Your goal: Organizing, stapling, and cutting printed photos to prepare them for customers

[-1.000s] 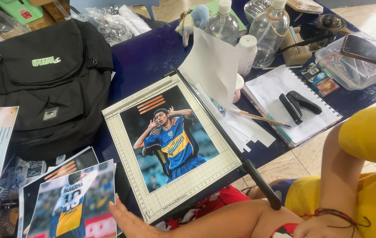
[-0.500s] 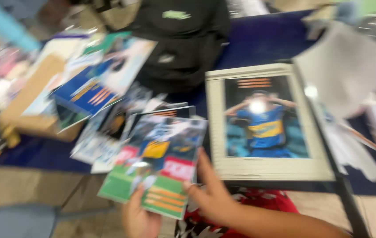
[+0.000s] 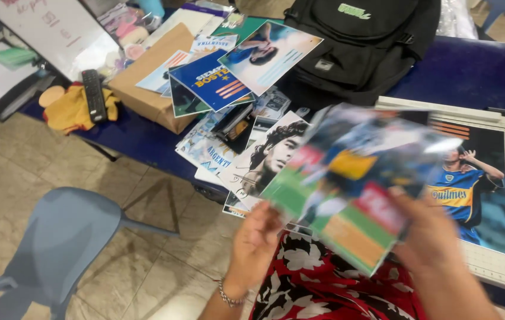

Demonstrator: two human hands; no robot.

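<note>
A grey plastic chair (image 3: 57, 243) stands on the tiled floor at far left. On the blue tabletop (image 3: 472, 71), a black remote control (image 3: 93, 95) lies on a yellow cloth (image 3: 69, 109), beside a spread of football posters (image 3: 235, 89). The left hand (image 3: 255, 240) grips the lower left edge of a blurred glossy football photo (image 3: 353, 184); the right hand (image 3: 430, 243) clasps its lower right edge, holding it above the lap. Just right, a paper trimmer (image 3: 501, 261) carries another player print (image 3: 472, 189).

Bare arms, patterned red clothing

The left hand (image 3: 257, 240) has a beaded silver bracelet (image 3: 227, 294) at the wrist; the red garment (image 3: 323, 284) carries black-and-white flowers.
</note>
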